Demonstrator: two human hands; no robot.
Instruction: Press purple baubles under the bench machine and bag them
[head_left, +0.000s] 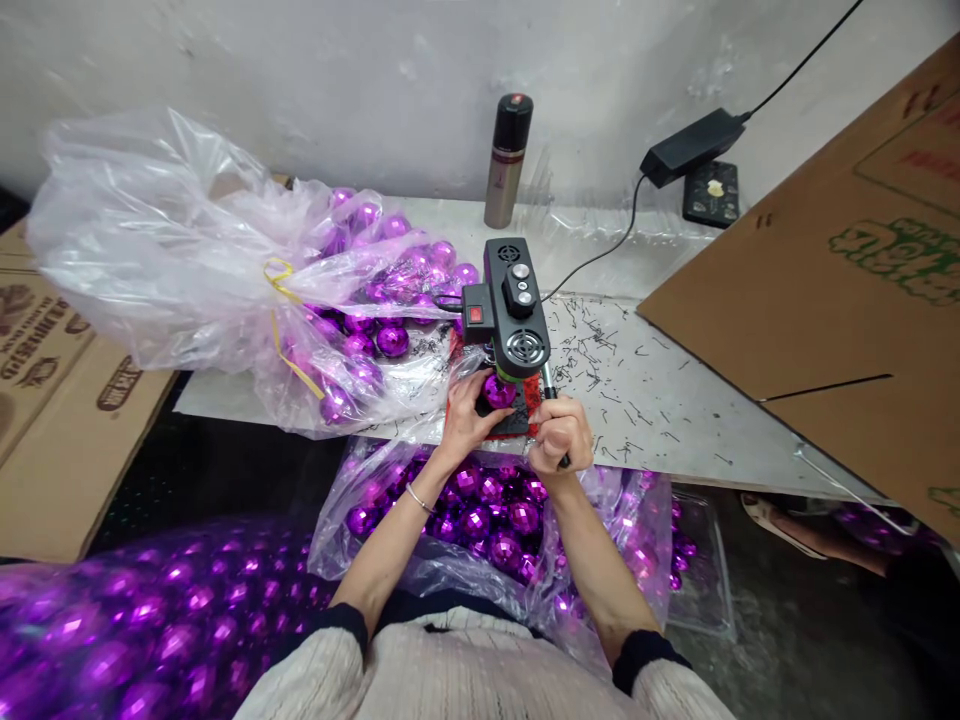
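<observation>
My left hand (465,412) holds a shiny purple faceted ball (499,391) under the head of a small black benchtop machine (512,310) with a red switch. My right hand (559,432) is closed around the machine's black lever handle (551,392) just right of the ball. The machine stands on a red base (531,392) at the front edge of the white table (675,400). A clear plastic bag of purple balls (495,520) lies open in my lap below both hands.
A big clear bag of purple balls (225,280) lies on the table's left. A metal flask (508,160) and a black power adapter (690,145) stand at the back. Cardboard sheets lean at right (847,300) and left (52,400). Small dark scraps (607,350) litter the table. Another person's sandalled foot (780,520) shows lower right.
</observation>
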